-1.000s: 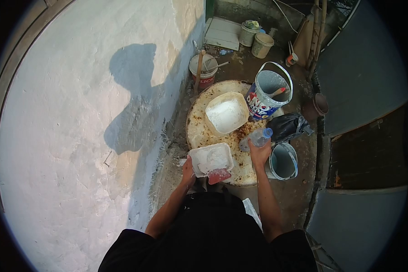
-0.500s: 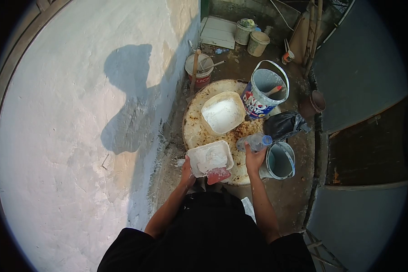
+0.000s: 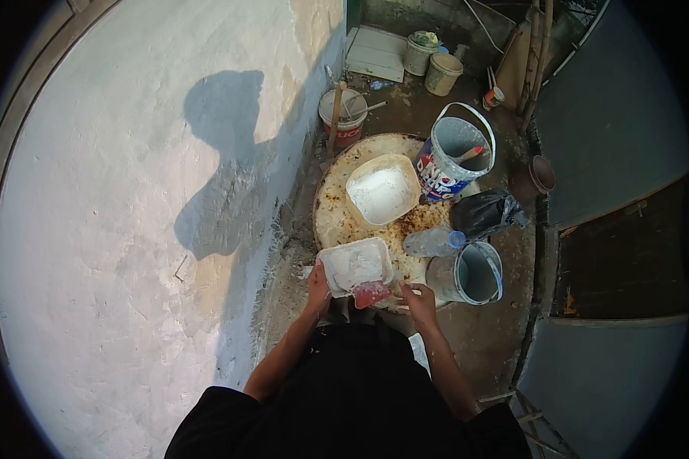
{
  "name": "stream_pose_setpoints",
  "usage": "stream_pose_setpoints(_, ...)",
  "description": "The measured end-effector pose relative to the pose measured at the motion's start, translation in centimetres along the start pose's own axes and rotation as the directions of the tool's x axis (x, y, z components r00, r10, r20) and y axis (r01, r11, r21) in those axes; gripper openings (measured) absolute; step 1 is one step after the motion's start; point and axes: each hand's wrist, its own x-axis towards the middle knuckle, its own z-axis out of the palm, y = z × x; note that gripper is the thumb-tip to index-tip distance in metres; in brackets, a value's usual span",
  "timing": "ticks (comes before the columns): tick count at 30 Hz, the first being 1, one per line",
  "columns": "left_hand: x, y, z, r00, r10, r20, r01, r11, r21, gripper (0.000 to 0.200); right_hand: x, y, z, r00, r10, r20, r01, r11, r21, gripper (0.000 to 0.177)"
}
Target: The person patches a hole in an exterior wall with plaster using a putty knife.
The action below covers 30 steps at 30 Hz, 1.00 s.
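My left hand (image 3: pixel 318 288) is closed on the left edge of a white plastic tray (image 3: pixel 389 256), which holds white powdery paste (image 3: pixel 354 264). A red scraper (image 3: pixel 371 294), smeared with white, lies over the tray's near right corner. Just right of the scraper is my right hand (image 3: pixel 419 300), its thumb and forefinger a little apart and reaching toward the scraper's edge. Whether they touch it is hard to make out. Beyond that hand, a clear plastic bottle (image 3: pixel 429 242) with a blue cap lies on its side on the round, stained tabletop (image 3: pixel 331 206).
A basin of white powder (image 3: pixel 381 191) and a paint bucket (image 3: pixel 448 164) with a red-handled brush stand on the tabletop. Near them are a black plastic bag (image 3: pixel 484 216) and a grey bucket (image 3: pixel 467 275). The plastered wall (image 3: pixel 130 229) rises on the left.
My right hand has let go of the bottle and moved down and left to the scraper. The bottle now lies on the tabletop. My left hand still holds the tray.
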Motion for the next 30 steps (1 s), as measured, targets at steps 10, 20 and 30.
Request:
stream_pose_setpoints(10,-0.9,-0.4,2.2,0.998,-0.055,0.036,0.057,0.996,-0.075,0.053,-2.0,-0.4,3.1,0.990,-0.079,0.114,0.069,0.994,0.090,0.014)
stream_pose_setpoints(20,-0.2,-2.9,1.7,0.999,-0.032,-0.005,0.032,0.996,0.078,0.047,0.3,-3.3,3.0,0.932,-0.362,-0.024,0.360,0.931,-0.057,0.007)
stream_pose_setpoints(30,-0.1,-3.1,1.5,1.000,-0.029,0.008,0.029,0.999,0.044,0.043,-1.7,-6.6,3.2,0.821,-0.569,0.042,0.481,0.650,-0.588,0.030)
